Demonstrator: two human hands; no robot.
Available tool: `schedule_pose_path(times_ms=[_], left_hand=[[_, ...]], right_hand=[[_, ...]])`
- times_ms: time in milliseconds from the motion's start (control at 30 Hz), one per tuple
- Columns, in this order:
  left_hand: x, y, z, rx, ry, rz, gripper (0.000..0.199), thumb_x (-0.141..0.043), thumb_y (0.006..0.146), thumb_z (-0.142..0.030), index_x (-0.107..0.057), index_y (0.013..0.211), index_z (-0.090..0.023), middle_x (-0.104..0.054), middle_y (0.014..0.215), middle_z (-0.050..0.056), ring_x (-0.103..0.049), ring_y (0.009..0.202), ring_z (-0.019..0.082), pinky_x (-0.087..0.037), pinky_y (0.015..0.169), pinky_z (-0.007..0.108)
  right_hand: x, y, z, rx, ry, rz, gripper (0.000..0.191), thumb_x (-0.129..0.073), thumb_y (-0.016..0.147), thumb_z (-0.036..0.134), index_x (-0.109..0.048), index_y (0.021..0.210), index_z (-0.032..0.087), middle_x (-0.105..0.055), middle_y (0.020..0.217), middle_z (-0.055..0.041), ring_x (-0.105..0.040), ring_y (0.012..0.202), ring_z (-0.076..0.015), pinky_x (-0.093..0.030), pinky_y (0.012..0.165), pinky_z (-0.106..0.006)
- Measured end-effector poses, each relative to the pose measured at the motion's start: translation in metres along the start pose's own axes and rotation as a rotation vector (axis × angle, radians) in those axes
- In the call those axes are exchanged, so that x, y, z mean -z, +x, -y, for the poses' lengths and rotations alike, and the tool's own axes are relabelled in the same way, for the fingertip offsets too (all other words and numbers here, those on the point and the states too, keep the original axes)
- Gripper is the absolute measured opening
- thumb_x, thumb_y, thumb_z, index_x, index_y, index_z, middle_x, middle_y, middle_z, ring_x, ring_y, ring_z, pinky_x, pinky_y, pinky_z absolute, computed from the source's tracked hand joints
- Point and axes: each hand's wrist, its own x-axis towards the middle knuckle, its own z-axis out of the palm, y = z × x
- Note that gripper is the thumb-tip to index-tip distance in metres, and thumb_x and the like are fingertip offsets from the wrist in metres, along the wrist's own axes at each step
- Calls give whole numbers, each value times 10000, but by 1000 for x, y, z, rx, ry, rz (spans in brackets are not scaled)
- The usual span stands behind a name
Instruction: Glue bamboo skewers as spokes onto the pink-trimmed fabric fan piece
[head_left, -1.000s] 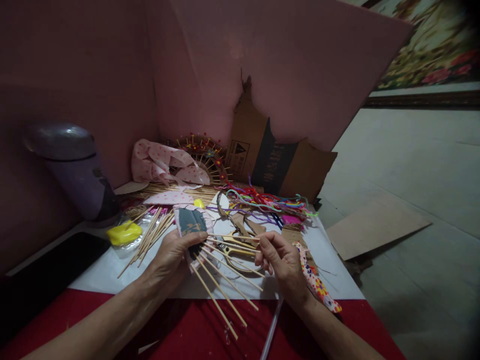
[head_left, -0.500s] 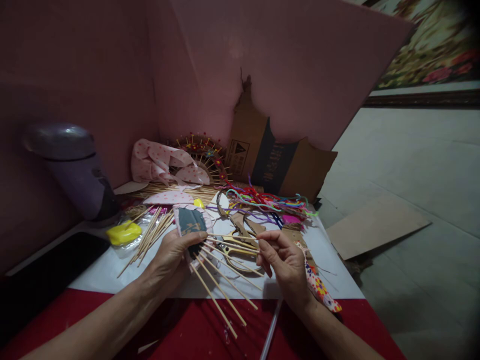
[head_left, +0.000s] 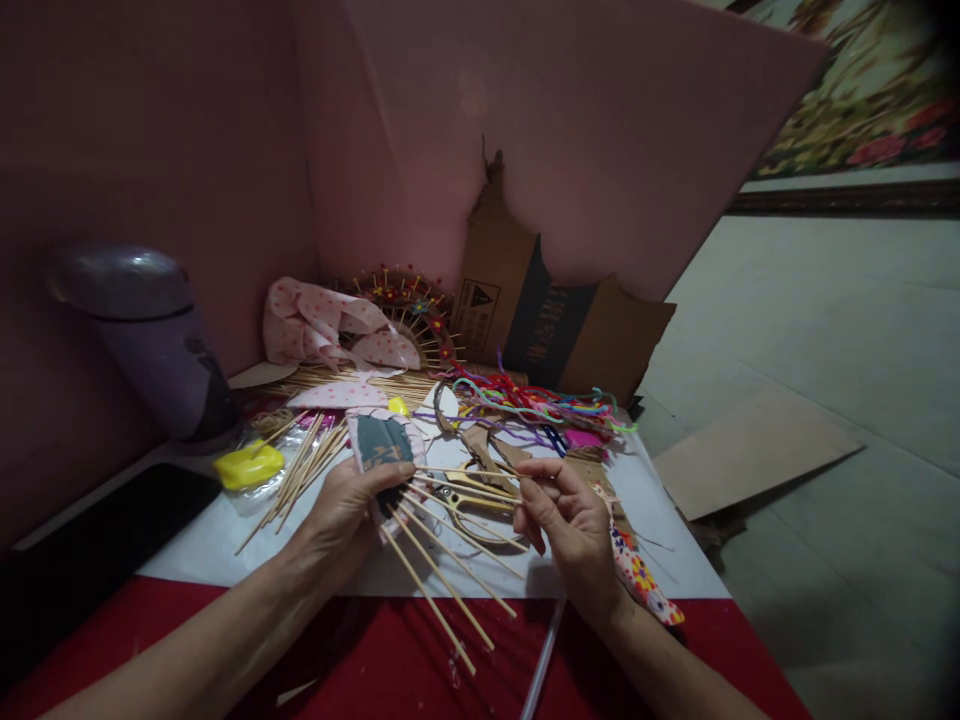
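My left hand [head_left: 349,500] is closed on a cardboard piece [head_left: 382,440] with a dark printed face and pink fabric folded round its edge, the thumb pressing on top. From that piece several thin wooden sticks [head_left: 442,565] fan out to the right and toward me. My right hand [head_left: 566,520] pinches the outer end of one upper stick [head_left: 469,472] between thumb and fingers. Beneath the sticks lie scissors [head_left: 472,500] with yellowish handles, partly covered by them and by cardboard scraps [head_left: 480,450].
A purple bottle [head_left: 157,350] and a black phone-like slab [head_left: 112,530] stand at left. Behind are loose sticks [head_left: 311,465], polka-dot fabric [head_left: 322,320], a decorated half-round fan [head_left: 431,325], colourful pipe cleaners [head_left: 525,395] and cut cardboard [head_left: 555,310]. Floral fabric [head_left: 637,570] lies right.
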Motion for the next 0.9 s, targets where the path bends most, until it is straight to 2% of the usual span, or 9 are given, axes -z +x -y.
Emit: schedule_pose_path(times_ms=[300, 567, 767, 900], left_hand=[[2, 0, 0, 3, 19, -25, 125, -706, 576, -71, -630, 666, -114, -652, 550, 0, -587, 465, 108, -496, 480, 209], [1, -3, -1, -15, -2, 150, 125, -718, 655, -164, -643, 749, -128, -663, 645, 25, -613, 560, 119, -523, 586, 217], [-1, -7, -2, 60, 5, 113, 136, -699, 694, -259, -633, 728, -145, -651, 657, 24, -619, 570, 126, -541, 586, 228], [-2, -7, -1, 95, -68, 81, 128, -672, 717, -267, -647, 738, -143, -661, 666, 27, -622, 560, 137, -550, 591, 269]], right_hand=[[2, 0, -5, -15, 20, 14, 226, -548, 835, 385, -538, 947, 189, -553, 520, 42, -393, 403, -57, -279, 393, -164], [2, 2, -4, -44, 53, 15, 267, -544, 827, 420, -535, 939, 178, -536, 541, 34, -428, 433, -69, -269, 389, -165], [1, 3, -7, -36, 12, 29, 273, -499, 854, 427, -532, 951, 173, -528, 527, 36, -351, 413, -70, -259, 406, -190], [4, 3, -7, 21, -106, -3, 286, -437, 882, 442, -565, 933, 192, -570, 662, -5, -458, 536, -107, -373, 515, -227]])
